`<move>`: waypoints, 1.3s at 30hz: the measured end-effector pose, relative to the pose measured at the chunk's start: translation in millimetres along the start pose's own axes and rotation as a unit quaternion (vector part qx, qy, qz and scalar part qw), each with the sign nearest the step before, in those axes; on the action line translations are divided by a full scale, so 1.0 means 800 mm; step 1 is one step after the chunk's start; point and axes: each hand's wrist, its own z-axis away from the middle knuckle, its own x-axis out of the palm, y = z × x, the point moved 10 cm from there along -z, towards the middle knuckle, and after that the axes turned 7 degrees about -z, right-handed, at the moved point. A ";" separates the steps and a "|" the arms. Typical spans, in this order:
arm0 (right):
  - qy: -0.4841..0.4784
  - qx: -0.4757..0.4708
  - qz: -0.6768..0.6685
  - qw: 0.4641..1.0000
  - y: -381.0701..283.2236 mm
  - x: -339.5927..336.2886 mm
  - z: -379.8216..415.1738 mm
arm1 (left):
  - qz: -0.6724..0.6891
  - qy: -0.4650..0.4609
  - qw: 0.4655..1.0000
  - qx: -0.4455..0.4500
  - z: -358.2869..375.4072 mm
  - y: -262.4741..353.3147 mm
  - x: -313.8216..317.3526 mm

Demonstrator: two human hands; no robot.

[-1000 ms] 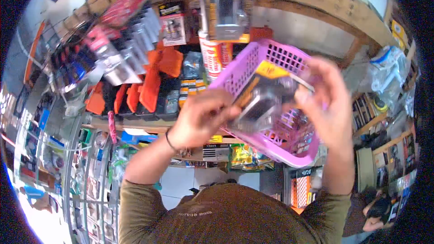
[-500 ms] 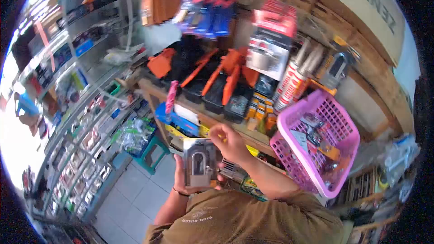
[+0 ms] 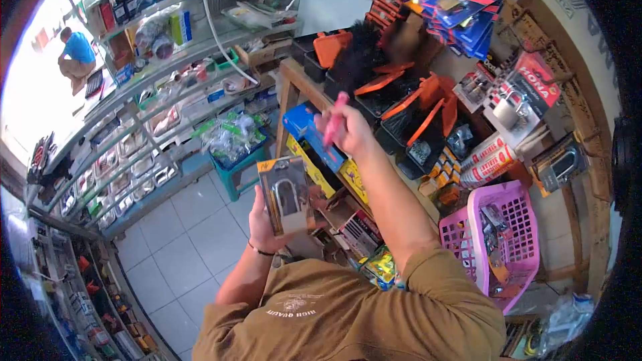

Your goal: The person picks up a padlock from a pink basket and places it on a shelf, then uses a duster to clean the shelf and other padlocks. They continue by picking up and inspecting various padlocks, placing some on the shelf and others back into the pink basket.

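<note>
My left hand (image 3: pixel 263 222) holds a padlock in a clear-fronted package (image 3: pixel 286 195) upright over the tiled floor, with its long shackle showing through the front. My right hand (image 3: pixel 351 135) is stretched forward to the front edge of the wooden shelf. Its fingers are closed around a slim pink stick-like thing (image 3: pixel 336 119), whose exact kind I cannot make out. Just below that hand is a blue box (image 3: pixel 309 130).
Black bins with orange scoops (image 3: pixel 401 103) line the shelf. To the right are a pink basket (image 3: pixel 476 227), sealant tubes (image 3: pixel 485 160) and another packaged padlock (image 3: pixel 511 110). A green stool (image 3: pixel 234 175) carries plastic bags. A person in blue (image 3: pixel 79 50) is far left.
My right hand has moved from beside the padlock package forward to the pink thing and closed on it. The view has turned left, and the package is tilted slightly.
</note>
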 end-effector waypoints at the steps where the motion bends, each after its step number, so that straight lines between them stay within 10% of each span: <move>1: 0.038 0.013 0.027 0.999 0.015 -0.017 0.029 | -0.006 -0.007 1.000 0.027 -0.004 0.010 -0.001; 6: 0.061 -0.031 0.243 0.968 0.075 -0.118 0.182 | 0.011 -0.028 0.995 0.096 -0.033 0.032 -0.027; 9: 0.042 -0.165 0.558 0.812 0.081 -0.175 0.269 | 0.054 0.029 0.994 0.090 -0.058 0.034 -0.047; 11: 0.175 -0.014 0.681 0.711 0.078 -0.180 0.310 | -0.006 0.022 0.994 0.105 -0.071 0.035 -0.019; 14: 0.194 -0.070 0.578 0.790 0.098 -0.210 0.344 | 0.115 -0.113 0.984 0.073 -0.098 0.020 -0.035; 20: 0.262 -0.039 0.575 0.774 0.094 -0.215 0.376 | 0.047 0.014 0.998 0.033 -0.125 -0.008 -0.018; 22: 0.251 -0.058 0.599 0.758 0.094 -0.207 0.376 | 0.154 -0.260 0.953 0.007 -0.122 -0.022 0.000; 23: 0.228 -0.091 0.647 0.722 0.095 -0.201 0.377 | 0.048 -0.016 0.999 0.021 -0.125 -0.024 0.004; 24: 0.231 -0.097 0.649 0.718 0.095 -0.203 0.380 | 0.025 -0.189 0.982 0.022 -0.123 -0.029 0.038; 27: 0.332 -0.065 0.627 0.702 0.090 -0.230 0.390 | 0.012 -0.277 0.959 0.058 -0.114 -0.027 0.060; 28: 0.333 -0.071 0.629 0.699 0.090 -0.228 0.391 | 0.085 -0.037 0.996 0.015 -0.122 -0.033 0.028; 30: 0.303 -0.088 0.619 0.720 0.087 -0.207 0.388 | 0.222 -0.262 0.939 0.020 -0.118 -0.013 0.072; 32: 0.277 -0.088 0.671 0.682 0.080 -0.201 0.386 | 0.154 -0.121 0.980 0.024 -0.120 -0.030 0.043; 34: 0.312 -0.093 0.664 0.673 0.070 -0.198 0.393 | 0.069 -0.268 0.960 0.046 -0.099 -0.019 0.086; 39: 0.265 -0.170 0.688 0.654 0.077 -0.182 0.384 | 0.058 -0.139 0.989 0.004 -0.131 -0.038 0.011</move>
